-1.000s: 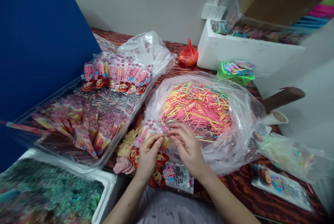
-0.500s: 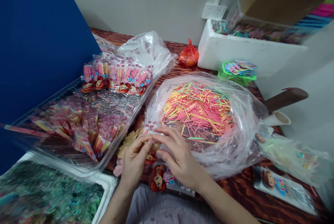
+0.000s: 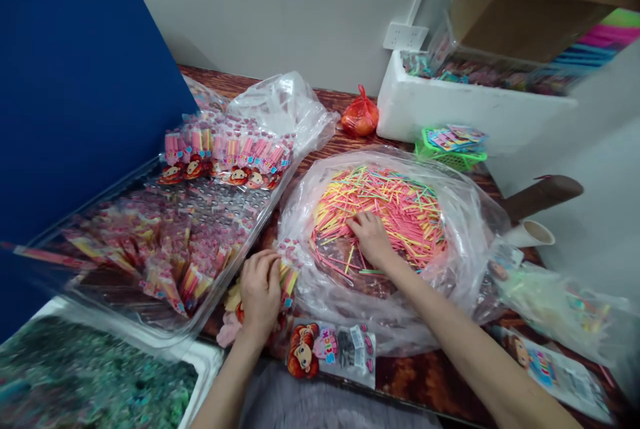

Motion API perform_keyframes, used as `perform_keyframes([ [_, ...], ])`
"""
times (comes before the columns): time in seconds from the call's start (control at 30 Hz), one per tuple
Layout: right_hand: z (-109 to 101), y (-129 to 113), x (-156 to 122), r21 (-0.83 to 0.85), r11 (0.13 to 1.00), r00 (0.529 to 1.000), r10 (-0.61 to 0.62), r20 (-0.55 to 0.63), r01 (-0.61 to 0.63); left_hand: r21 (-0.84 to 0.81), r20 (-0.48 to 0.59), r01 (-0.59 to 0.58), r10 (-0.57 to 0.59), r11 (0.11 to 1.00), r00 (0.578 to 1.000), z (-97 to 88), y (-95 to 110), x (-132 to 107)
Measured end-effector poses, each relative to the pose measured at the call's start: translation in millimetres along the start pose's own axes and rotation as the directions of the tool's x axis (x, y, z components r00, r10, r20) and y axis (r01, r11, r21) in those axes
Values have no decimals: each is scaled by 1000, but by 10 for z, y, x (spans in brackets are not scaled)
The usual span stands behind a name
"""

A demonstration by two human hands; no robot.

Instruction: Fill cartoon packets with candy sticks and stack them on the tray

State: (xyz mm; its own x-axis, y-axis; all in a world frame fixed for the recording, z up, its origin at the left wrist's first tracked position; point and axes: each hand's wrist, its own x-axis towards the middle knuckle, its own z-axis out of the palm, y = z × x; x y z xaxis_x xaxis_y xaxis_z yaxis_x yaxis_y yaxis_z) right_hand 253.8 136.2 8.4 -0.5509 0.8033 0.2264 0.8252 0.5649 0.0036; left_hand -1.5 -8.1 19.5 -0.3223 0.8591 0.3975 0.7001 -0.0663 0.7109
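My right hand (image 3: 370,239) reaches into a heap of thin coloured sticks (image 3: 395,212), pink, yellow and green. Its bent fingers are a little apart and touch the near left side of the heap; no stick shows clearly in them. The heap lies in a wide clear plastic bag (image 3: 467,262) with rolled-down sides. To the left, my left hand (image 3: 261,286) is closed, its fingertips curled over something I cannot make out. Beside it lies a small printed packet (image 3: 289,279) with yellow sticks, partly covered by the hand. A flat printed bag (image 3: 330,352) with a cartoon figure lies at the table's front edge.
On the left, a clear tray (image 3: 240,269) holds many filled packets (image 3: 175,259). Below it stands a foam box (image 3: 213,352) with green contents. Behind are a red bag (image 3: 360,114), a green basket (image 3: 453,157) and a white foam box (image 3: 470,106). Cardboard tubes (image 3: 533,234) stand at right.
My right hand has left my left hand and moved up and right into the sticks. My left hand has shifted slightly, uncovering the packet beside it and the flat printed bag.
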Motion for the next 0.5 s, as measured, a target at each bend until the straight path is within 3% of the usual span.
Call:
perform_keyframes([
  [0.1, 1, 8, 68, -129, 985, 993, -115, 24, 117, 135, -35, -27, 32, 990, 999, 199, -119, -42],
  [0.2, 17, 37, 107, -156, 971, 983, -179, 34, 182, 148, -35, -33, 39, 988, 999, 241, -173, -58],
  [0.5, 109, 102, 108, 54, 992, 988, -112, -107, 118, 149, -20, -23, 26, 989, 999, 224, -184, -49],
])
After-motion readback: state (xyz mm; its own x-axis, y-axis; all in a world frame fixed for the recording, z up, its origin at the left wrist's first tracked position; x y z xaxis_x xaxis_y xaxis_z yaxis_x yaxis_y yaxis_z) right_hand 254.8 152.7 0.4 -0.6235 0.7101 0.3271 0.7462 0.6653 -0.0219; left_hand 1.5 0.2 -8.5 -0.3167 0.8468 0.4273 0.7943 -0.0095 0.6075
